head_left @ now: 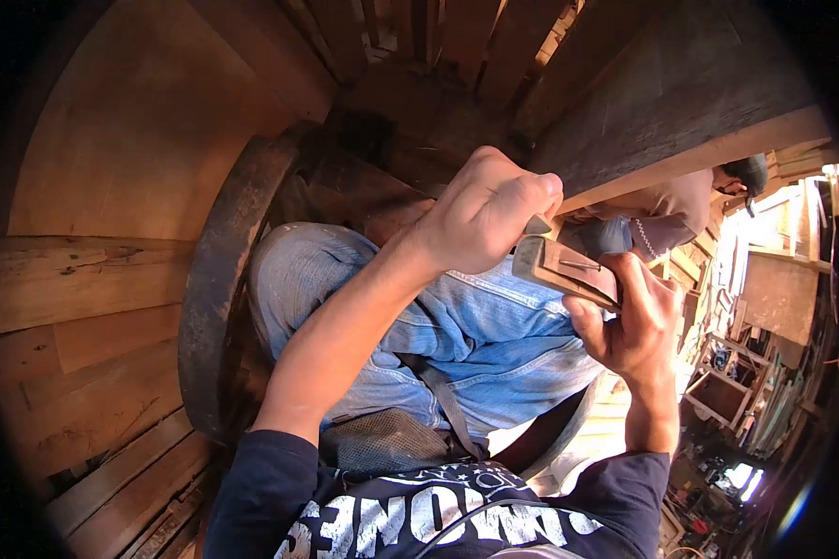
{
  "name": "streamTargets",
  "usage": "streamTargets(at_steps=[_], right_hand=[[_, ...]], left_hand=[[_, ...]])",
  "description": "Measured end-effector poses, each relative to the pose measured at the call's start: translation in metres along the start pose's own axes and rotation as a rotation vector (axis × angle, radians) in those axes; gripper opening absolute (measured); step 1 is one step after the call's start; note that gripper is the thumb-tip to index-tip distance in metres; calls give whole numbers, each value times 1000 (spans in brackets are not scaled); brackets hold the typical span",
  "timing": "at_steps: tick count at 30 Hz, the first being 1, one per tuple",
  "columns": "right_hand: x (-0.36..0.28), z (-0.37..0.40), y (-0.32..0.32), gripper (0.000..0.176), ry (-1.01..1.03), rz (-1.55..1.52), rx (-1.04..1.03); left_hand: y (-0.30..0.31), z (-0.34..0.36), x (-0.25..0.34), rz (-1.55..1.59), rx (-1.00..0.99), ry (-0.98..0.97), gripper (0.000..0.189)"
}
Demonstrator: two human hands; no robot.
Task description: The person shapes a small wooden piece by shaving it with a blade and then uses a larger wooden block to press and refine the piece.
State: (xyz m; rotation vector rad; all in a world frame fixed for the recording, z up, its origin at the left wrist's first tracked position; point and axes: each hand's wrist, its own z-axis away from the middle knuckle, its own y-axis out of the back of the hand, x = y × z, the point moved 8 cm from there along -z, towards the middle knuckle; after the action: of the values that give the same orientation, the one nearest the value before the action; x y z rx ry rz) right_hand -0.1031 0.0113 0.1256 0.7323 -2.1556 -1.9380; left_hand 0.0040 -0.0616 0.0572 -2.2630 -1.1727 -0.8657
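My left hand [494, 210] is closed in a fist, thumb uppermost, in front of a thick plank edge. A grey pointed tip [538, 224] pokes out below its thumb side; the rest of that thing is hidden in the fist. Just beneath that tip, my right hand [641, 312] grips a small wooden block [543, 262] between thumb and fingers. On the block's upper face lie a reddish-brown strip [573, 264] and a thin nail-like piece of metal [580, 265]. Both hands are above my bent, jeans-covered legs [475, 317].
A dark curved timber [222, 279] rises at my left beside wooden planking [93, 279]. A heavy beam [690, 154] slants across the upper right. Behind it, another person [667, 214] bends over. Stacked boards and an open wooden frame [721, 396] stand lower right.
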Motion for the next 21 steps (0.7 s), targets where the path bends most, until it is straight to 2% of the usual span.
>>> streamTargets(at_steps=[2, 6, 12, 14, 18, 20, 21], right_hand=[[3, 1, -2, 41, 10, 14, 11], [-1, -1, 2, 42, 25, 37, 39], [-2, -2, 5, 41, 7, 68, 17], [-4, -1, 7, 41, 18, 86, 14], [-3, 0, 8, 41, -47, 63, -34], [-3, -1, 7, 42, -45, 64, -67], [-4, 1, 9, 41, -30, 76, -45]], left_hand=[[-1, 0, 4, -38, -43, -92, 5], [-3, -1, 3, -32, -70, -81, 6], [0, -2, 10, -74, -6, -126, 9], [-6, 1, -7, 53, -100, 66, 19], [-9, -1, 3, -35, -34, 75, 33], [-10, -2, -8, 103, -59, 272, 42], [-8, -3, -7, 99, -55, 272, 42]])
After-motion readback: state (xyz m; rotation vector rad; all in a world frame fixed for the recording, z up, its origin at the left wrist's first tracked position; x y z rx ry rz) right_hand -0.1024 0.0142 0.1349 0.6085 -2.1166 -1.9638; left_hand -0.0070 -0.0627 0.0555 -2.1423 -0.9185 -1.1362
